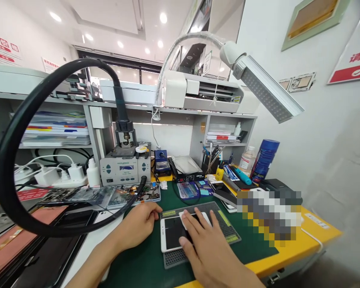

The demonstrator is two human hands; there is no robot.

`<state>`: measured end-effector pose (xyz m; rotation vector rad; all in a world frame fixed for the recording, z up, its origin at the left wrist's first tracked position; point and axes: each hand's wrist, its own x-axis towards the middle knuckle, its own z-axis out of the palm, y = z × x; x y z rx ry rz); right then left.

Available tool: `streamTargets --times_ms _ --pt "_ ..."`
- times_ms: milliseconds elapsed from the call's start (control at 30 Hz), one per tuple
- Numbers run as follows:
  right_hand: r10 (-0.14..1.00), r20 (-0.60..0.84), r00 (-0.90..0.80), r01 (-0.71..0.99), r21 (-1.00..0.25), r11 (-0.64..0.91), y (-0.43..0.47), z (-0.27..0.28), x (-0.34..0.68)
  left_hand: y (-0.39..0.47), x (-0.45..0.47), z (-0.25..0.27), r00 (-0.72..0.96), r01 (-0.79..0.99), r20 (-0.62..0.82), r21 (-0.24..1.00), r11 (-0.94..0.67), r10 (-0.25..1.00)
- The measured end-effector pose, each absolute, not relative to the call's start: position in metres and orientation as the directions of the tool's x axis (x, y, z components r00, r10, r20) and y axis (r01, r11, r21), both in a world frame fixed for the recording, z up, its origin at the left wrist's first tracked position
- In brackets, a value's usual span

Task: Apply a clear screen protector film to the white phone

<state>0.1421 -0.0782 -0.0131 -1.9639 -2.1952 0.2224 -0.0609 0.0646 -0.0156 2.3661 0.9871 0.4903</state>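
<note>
A white smartphone (pixel 171 234) with a dark screen lies on a grey perforated mat (pixel 175 258). My right hand (pixel 202 240) lies over the phone's right half, fingers stretched and apart. Under its fingertips shows a white patch, perhaps a wipe; I cannot tell for sure. Just left of the phone's upper end is my left hand (pixel 142 220), its fingers curled in. The inside of that hand is hidden, and whether it touches the phone is unclear.
A black hose (pixel 3 160) loops over the left side from a hot-air station (pixel 126 170). Behind the mat stand a parts tray (pixel 138 194) and a soldering station (pixel 163 164). More phones (pixel 223 190) lie right. An LED lamp (pixel 267 88) hangs above; a blurred patch covers the right.
</note>
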Motion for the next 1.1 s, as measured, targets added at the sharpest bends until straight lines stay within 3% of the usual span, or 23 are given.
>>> streamTargets --times_ms 200,467,600,733,867,1000,1100 --pt "0.995 0.097 -0.002 0.984 -0.177 0.019 -0.090 -0.021 0.183 0.063 -0.060 -0.014 0.672 0.549 0.105 0.593 -0.589 0.733" --pt "0.998 0.066 -0.005 0.974 -0.225 0.019 -0.100 -0.023 0.202 0.064 -0.058 -0.012 0.673 0.561 0.090 0.586 -0.585 0.735" --pt "0.998 0.054 -0.019 0.981 -0.190 0.029 -0.112 -0.023 0.202 0.064 -0.057 -0.012 0.674 0.562 0.091 0.581 -0.588 0.733" --pt "0.993 0.076 -0.087 0.992 -0.085 0.093 -0.124 -0.031 0.201 0.063 -0.057 -0.014 0.675 0.563 0.096 0.573 -0.595 0.731" --pt "0.960 0.187 -0.208 0.977 0.089 0.194 -0.131 -0.044 0.206 0.063 -0.058 -0.015 0.679 0.558 0.110 0.565 -0.607 0.726" --pt "0.876 0.313 -0.368 0.914 0.296 0.278 -0.130 -0.052 0.208 0.064 -0.058 -0.017 0.687 0.545 0.126 0.561 -0.623 0.716" --pt "0.807 0.366 -0.463 0.866 0.382 0.323 -0.125 -0.058 0.200 0.064 -0.057 -0.017 0.690 0.538 0.137 0.560 -0.630 0.710"
